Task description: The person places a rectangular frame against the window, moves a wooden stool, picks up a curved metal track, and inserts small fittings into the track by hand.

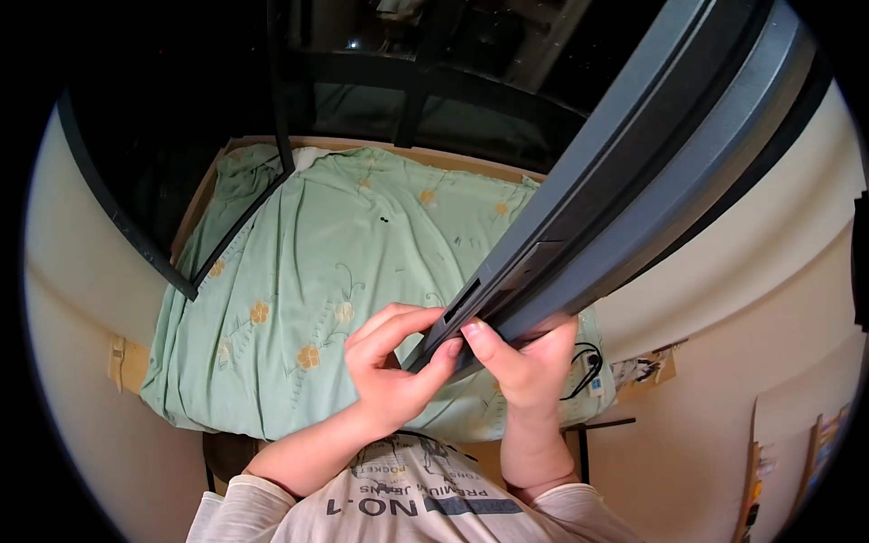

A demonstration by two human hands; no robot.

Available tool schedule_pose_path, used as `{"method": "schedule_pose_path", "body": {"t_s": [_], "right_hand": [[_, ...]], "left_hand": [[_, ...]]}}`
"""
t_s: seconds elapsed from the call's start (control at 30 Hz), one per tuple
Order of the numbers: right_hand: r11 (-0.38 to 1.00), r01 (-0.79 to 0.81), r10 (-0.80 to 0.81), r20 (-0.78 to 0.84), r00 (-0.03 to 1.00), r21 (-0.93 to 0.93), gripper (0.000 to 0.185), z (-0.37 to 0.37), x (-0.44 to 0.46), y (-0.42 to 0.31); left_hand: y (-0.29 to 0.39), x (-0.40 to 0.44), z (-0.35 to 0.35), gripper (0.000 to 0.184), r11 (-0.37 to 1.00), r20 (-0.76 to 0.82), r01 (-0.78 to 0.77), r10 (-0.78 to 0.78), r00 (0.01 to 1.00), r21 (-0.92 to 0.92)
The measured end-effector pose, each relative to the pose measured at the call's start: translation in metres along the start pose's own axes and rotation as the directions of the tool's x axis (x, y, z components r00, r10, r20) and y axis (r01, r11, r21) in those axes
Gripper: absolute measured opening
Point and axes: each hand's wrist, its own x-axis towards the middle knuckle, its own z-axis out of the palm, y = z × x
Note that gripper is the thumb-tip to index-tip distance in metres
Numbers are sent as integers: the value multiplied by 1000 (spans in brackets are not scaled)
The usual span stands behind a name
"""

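A dark grey window frame (579, 208) rises steeply from between my hands toward the upper right. Its edge carries a narrow dark slot (462, 301) and a flat inset plate (534, 260). My left hand (389, 362) is closed on the lower end of this edge, thumb and index finger on either side. On the other side, my right hand (529, 366) is closed round the frame, its thumb pressed on the edge near the slot. The fingers of my right hand are partly hidden behind the frame.
Below the frame spreads a green cloth (299, 271) with orange flowers, draped over a broad surface. A black cable (593, 362) lies at its right edge. At the left stands another dark window frame (244, 231). Pale curtains or walls (100, 235) flank both sides.
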Motion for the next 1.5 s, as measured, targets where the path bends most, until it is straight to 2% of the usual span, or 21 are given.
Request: {"method": "schedule_pose_path", "body": {"t_s": [0.1, 0.4, 0.67, 0.8, 0.87, 0.9, 0.97, 1.0, 1.07, 1.1, 1.13, 1.17, 1.23, 1.3, 1.37, 1.4, 1.47, 1.5], "right_hand": [[1000, 28, -28, -17, 999, 11, 19, 2, 2, -2], [999, -27, 27, 3, 1000, 33, 25, -1, 2, -1], [998, 31, -27, 70, 997, -56, 29, -7, 1, 5], [1000, 12, -12, -7, 1000, -10, 29, -2, -2, 5], [1000, 20, -20, 21, 1000, 2, 37, -4, -3, 7], [1000, 16, -16, 20, 1000, 3, 37, -5, -3, 9], [992, 72, -73, 9, 997, 100, 53, -5, -3, 14], [993, 66, -68, 10, 998, 101, 53, -2, -2, 12], [967, 253, -252, -101, 962, -1, 66, 6, 4, 6], [950, 306, -310, -64, 949, -62, 74, 3, 8, 3], [951, 305, -308, -64, 949, -61, 74, 3, 13, 1], [932, 351, -360, -107, 927, -94, 78, 3, 17, 0], [897, 409, -431, -130, 893, -165, 90, 2, 24, -7], [881, 422, -452, -119, 884, -214, 92, 1, 25, -9], [863, 433, -471, -103, 876, -262, 93, 0, 24, -10], [776, 480, -552, -75, 830, -408, 95, -1, 24, -10], [666, 512, -624, -28, 781, -543, 96, -1, 21, -7], [646, 513, -652, -59, 756, -566, 99, 0, 18, -4]], "left_hand": [[-1, 1, -1, 27, 999, 6, -42, 42, 999, 10], [-1, -1, 0, 27, 1000, -6, 27, -28, 1000, -10], [-5, -3, -1, 28, 999, -5, 41, -41, 999, -19], [-9, -5, -4, 27, 1000, 21, 9, -10, 1000, 15], [-14, -11, -8, 25, 999, 119, 48, -50, 992, 15], [-15, -11, -8, 25, 999, 119, 52, -53, 991, 17], [-15, -13, -7, 22, 999, 97, 2, -6, 995, 40], [-14, -12, -7, 22, 999, 96, 7, -11, 995, 43], [-12, -8, -7, 25, 987, 150, -99, 80, 985, 123], [-11, -4, -8, 25, 987, 150, -97, 77, 986, 125], [-11, 0, -7, 25, 976, 202, -151, 118, 972, 157], [-11, 1, -7, 26, 961, 254, -206, 156, 954, 185], [-10, -3, -4, 26, 958, 269, -189, 128, 955, 215], [-6, -8, 0, 24, 953, 269, -131, 54, 962, 275], [-8, -11, 3, 24, 964, 240, -93, 32, 970, 249], [-10, -12, 5, 23, 974, 215, -56, 8, 977, 219], [-13, -14, 8, 21, 980, 184, -71, 37, 982, 186], [-14, -15, 9, 19, 984, 160, -91, 66, 985, 154]]}}
